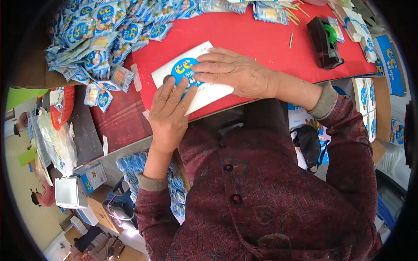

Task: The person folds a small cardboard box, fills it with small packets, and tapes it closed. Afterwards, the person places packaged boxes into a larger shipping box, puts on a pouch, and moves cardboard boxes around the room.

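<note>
Pressing or smoothing a white printed carton point(210, 93), judging by the lay of both palms; lying aslant on the red counter point(261, 39), left of its middle, with one corner close to the front edge. Reaching in over that edge with the left hand point(169, 115), fingers lightly bent and a little parted, tips down on the carton's left part beside a round dark opening. Impossible to tell any thumb grip there. Holding the right hand point(235, 73) open and nearly flat, fingers long and close together, across the carton's right part and blue print, with no grip in sight. Calling, for any turn or lift from here, for a firm hold at the edges rather than weight from above, and for care at the near corner, so close to the drop.

Heaped high at the far left corner: see blue-and-white packets point(98, 32), with loose packets point(104, 101) spilled down by the left edge, near strips of tape point(136, 77). Toward the far edge, find thin sticks point(291, 40) and more packets point(270, 14). Near the right end, beyond the right wrist, note a black tape dispenser point(320, 43) with a green reel point(330, 33), and past it, white cartons point(355, 24). Covering much of the print with fingers, and so hiding part of the carton's surface; blocked by nothing else close by.
</note>
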Demonstrator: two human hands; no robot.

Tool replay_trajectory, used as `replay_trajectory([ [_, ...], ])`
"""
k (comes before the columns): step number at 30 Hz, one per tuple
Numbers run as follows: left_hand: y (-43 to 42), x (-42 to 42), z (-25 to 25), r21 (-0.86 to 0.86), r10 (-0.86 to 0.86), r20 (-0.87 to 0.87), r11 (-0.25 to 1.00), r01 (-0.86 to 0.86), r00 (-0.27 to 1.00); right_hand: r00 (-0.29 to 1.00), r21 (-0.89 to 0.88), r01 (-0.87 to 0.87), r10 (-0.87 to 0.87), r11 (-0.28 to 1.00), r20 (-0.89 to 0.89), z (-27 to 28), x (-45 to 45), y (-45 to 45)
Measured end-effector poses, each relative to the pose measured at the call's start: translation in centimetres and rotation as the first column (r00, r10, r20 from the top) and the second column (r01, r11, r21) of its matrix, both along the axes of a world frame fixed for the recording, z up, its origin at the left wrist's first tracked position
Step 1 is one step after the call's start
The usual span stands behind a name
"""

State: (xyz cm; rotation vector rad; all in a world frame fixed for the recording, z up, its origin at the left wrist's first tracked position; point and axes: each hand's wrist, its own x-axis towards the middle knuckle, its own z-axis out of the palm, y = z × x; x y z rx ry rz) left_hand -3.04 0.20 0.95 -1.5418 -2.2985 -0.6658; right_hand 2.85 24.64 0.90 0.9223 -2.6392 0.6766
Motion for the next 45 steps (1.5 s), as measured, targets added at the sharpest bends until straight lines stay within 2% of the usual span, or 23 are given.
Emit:
replay_trajectory([
  [1, 0.2, 0.1, -0.6, 0.053, 0.014, -0.084, 0.999, -0.009, 0.996, 0.997, -0.047, -0.007, 0.003, 0.999, -0.074, -1.0, 0.0, -0.1],
  [2, 0.5, 0.1, -1.2, 0.109, 0.032, -0.171, 0.994, -0.013, 0.985, 0.998, -0.056, -0.011, 0.008, 0.998, -0.060, -2.1, 0.0, -0.3],
  [4, 0.4, 0.3, -2.0, 0.114, 0.048, -0.210, 0.993, -0.024, 0.976, 0.975, -0.142, 0.005, -0.036, 0.990, -0.217, -3.3, -0.1, -0.8],
  [7, 0.4, 0.8, -2.2, 0.123, 0.097, -0.239, 0.990, -0.069, 0.966, 0.984, -0.111, 0.033, -0.052, 0.993, -0.172, -2.9, 0.1, -0.8],
  [10, 0.3, 1.9, -0.6, 0.034, 0.129, -0.137, 0.992, -0.125, 0.982, 0.995, -0.013, 0.034, -0.035, 0.999, -0.094, -0.5, 0.9, -0.2],
  [12, 0.1, 2.3, 0.6, 0.037, 0.071, 0.045, 0.997, -0.073, 0.996, 0.997, -0.055, 0.044, -0.047, 0.998, -0.056, 0.4, 0.9, 0.1],
  [13, 0.0, 2.2, 0.5, 0.033, 0.071, 0.043, 0.997, -0.072, 0.997, 0.998, -0.092, 0.059, -0.061, 0.994, -0.020, 0.6, 0.8, 0.3],
  [14, -0.2, 1.8, 0.4, 0.020, 0.080, 0.068, 0.996, -0.082, 0.994, 0.995, -0.019, 0.088, -0.089, 0.996, -0.050, 0.2, 0.3, 0.4],
  [15, -0.2, 1.6, 0.3, 0.007, 0.088, 0.094, 0.996, -0.089, 0.992, 0.994, -0.019, 0.092, -0.093, 0.996, -0.052, -0.2, -0.2, 0.1],
  [16, -0.1, 1.4, 0.4, 0.008, 0.084, 0.093, 0.996, -0.085, 0.992, 0.996, -0.059, 0.075, -0.077, 0.995, -0.040, -0.7, -0.7, -0.2],
  [18, 0.2, 1.1, 0.9, 0.005, 0.100, 0.205, 0.995, -0.103, 0.974, 0.998, -0.095, 0.054, -0.057, 0.994, -0.029, -0.7, -1.0, -0.3],
  [21, 1.1, 1.3, 1.7, -0.019, 0.135, 0.196, 0.991, -0.134, 0.971, 1.000, -0.109, 0.029, -0.030, 0.994, -0.006, -0.6, -1.1, -0.6],
  [25, 1.3, 1.3, 1.0, -0.018, 0.150, 0.202, 0.989, -0.149, 0.968, 0.995, -0.023, 0.094, -0.095, 0.995, -0.036, -0.6, -0.9, -1.1],
  [27, 1.3, 1.0, -0.4, 0.021, 0.170, 0.134, 0.984, -0.175, 0.976, 0.990, 0.031, 0.130, -0.129, 0.991, -0.050, -0.9, -0.6, -1.8],
  [28, 1.2, 1.1, -1.1, 0.022, 0.177, 0.137, 0.983, -0.181, 0.975, 0.986, -0.004, 0.163, -0.163, 0.987, -0.045, -1.2, -0.3, -2.2],
  [30, 1.4, 1.5, -1.9, 0.043, 0.226, 0.000, 0.973, -0.226, 0.974, 0.980, -0.034, 0.188, -0.190, 0.982, -0.052, -1.2, -0.3, -2.4],
  [34, 0.6, 1.7, -0.9, -0.011, 0.208, -0.008, 0.978, -0.209, 0.978, 0.985, -0.049, 0.168, -0.169, 0.985, -0.028, -1.4, 0.1, -2.1],
  [37, -1.8, 1.6, 0.0, -0.126, 0.266, 0.003, 0.956, -0.263, 0.964, 0.990, -0.099, 0.138, -0.138, 0.986, 0.008, -1.7, 0.2, -1.5],
  [40, -2.5, 1.0, -0.7, -0.122, 0.216, 0.027, 0.970, -0.211, 0.976, 0.990, -0.135, 0.140, -0.138, 0.981, 0.025, -2.1, 0.8, -1.7],
  [45, -2.5, 1.3, 0.4, -0.156, 0.184, -0.124, 0.967, -0.203, 0.975, 0.988, -0.094, 0.150, -0.152, 0.984, -0.015, -1.5, 0.9, -1.4],
])
